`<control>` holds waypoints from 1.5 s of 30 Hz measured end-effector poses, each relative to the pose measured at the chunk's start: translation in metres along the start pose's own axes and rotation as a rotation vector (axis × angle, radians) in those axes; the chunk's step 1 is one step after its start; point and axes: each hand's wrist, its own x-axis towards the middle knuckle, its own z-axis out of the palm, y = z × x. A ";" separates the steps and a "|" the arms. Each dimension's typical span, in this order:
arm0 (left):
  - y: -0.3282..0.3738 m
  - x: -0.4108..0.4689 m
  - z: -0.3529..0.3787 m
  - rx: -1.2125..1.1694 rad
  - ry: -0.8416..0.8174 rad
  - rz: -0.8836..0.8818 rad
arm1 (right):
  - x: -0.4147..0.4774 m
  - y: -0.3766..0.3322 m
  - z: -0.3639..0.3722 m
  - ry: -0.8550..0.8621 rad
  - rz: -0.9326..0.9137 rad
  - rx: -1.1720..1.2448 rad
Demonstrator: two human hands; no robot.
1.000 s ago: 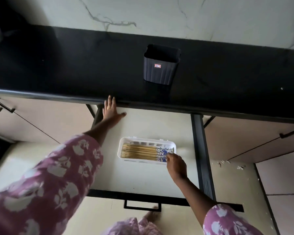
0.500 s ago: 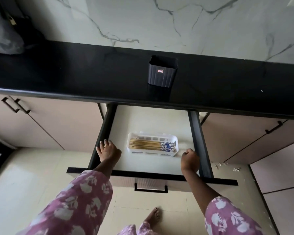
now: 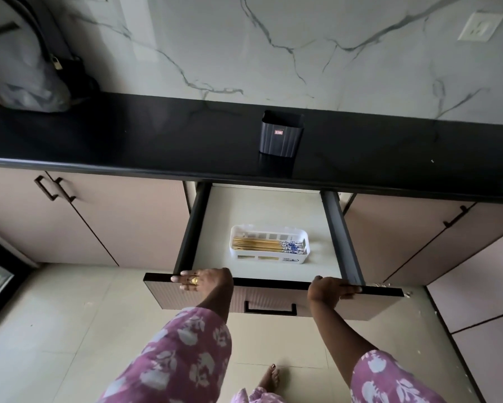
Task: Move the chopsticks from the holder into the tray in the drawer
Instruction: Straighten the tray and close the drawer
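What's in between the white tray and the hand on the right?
Only bare drawer floor lies between the tray and the right hand, as the head view shows.

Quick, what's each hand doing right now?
Left hand: open, fingers flat along the top of the drawer front.
Right hand: open, fingers flat along the same edge.
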 end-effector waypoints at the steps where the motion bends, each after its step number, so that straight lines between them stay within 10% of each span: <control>1: -0.001 0.000 0.000 -0.012 -0.008 -0.005 | 0.002 0.000 0.000 -0.006 0.010 0.014; 40: 0.179 0.118 0.091 -0.267 0.220 0.169 | 0.162 -0.161 0.050 -0.032 -0.120 0.230; 45: 0.261 0.119 0.103 -0.147 0.259 0.481 | 0.184 -0.227 0.053 0.034 -0.282 0.231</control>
